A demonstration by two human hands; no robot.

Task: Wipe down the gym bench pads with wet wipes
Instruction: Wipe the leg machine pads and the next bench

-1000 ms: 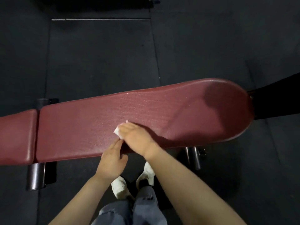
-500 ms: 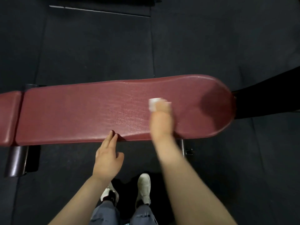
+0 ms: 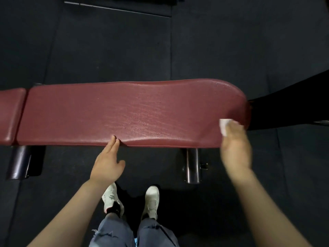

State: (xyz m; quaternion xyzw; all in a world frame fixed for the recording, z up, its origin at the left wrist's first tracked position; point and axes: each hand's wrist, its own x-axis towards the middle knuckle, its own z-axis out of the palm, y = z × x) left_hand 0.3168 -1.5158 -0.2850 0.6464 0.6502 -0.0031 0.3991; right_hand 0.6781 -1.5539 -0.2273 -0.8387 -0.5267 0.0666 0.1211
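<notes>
A long dark red bench pad (image 3: 135, 111) runs left to right across the view, with a shorter red pad (image 3: 10, 114) joined at its left end. My right hand (image 3: 235, 148), blurred by motion, holds a white wet wipe (image 3: 224, 126) against the pad's rounded right end, near the front edge. My left hand (image 3: 107, 164) has its fingers straight, and their tips touch the pad's front edge near the middle. The pad's middle shines with a wet sheen.
Black rubber floor tiles (image 3: 114, 50) surround the bench. Dark metal legs stand under the pad at the left (image 3: 19, 161) and right of middle (image 3: 192, 164). A black frame part (image 3: 292, 104) extends right from the pad's end. My white shoes (image 3: 151, 200) stand close before the bench.
My right hand has swept the wipe rightward along the pad, from near the middle to its right end. My left hand stays at the front edge.
</notes>
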